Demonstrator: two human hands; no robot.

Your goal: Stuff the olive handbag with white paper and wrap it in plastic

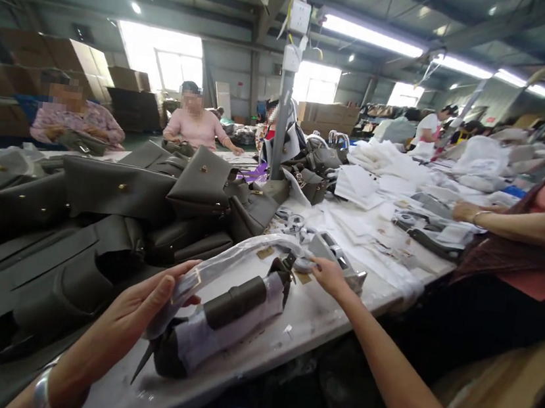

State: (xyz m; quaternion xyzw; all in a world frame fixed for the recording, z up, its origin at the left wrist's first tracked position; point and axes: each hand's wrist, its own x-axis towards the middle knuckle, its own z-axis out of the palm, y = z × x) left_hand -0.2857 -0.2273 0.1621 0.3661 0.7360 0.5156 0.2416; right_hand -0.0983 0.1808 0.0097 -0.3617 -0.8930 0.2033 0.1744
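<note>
In the head view, a dark olive handbag point(217, 329) is seen lying on its side on the white worktable point(318, 315), close to the near edge. Its body is already wrapped in white tissue paper point(238, 322), and a clear plastic sleeve point(230, 262) is drawn partly along it — judged from this, the wrapping is done and the bagging is only about half finished, since the lower end of the handbag is still uncovered.

The left hand point(139, 320) is placed at the left end of the handbag, its fingers closed on the edge of the plastic sleeve, thumb on top. The right hand point(328, 277) is stretched beyond the far end of the handbag, its fingers resting together on a small object on the table; whether anything is gripped cannot be told.

Counted: one handbag in hand, one sleeve, two hands of the wearer. To the left of the handbag a pile of unwrapped olive handbags point(103, 210) is heaped — at least six, though overlap prevents an exact count. Behind the handbag, sheets of white paper point(380, 177) are stacked. Three seated workers are seen beyond the pile, a co-worker's arm point(513, 223) is laid on the table to the right of the handbag, and another person stands far off.
</note>
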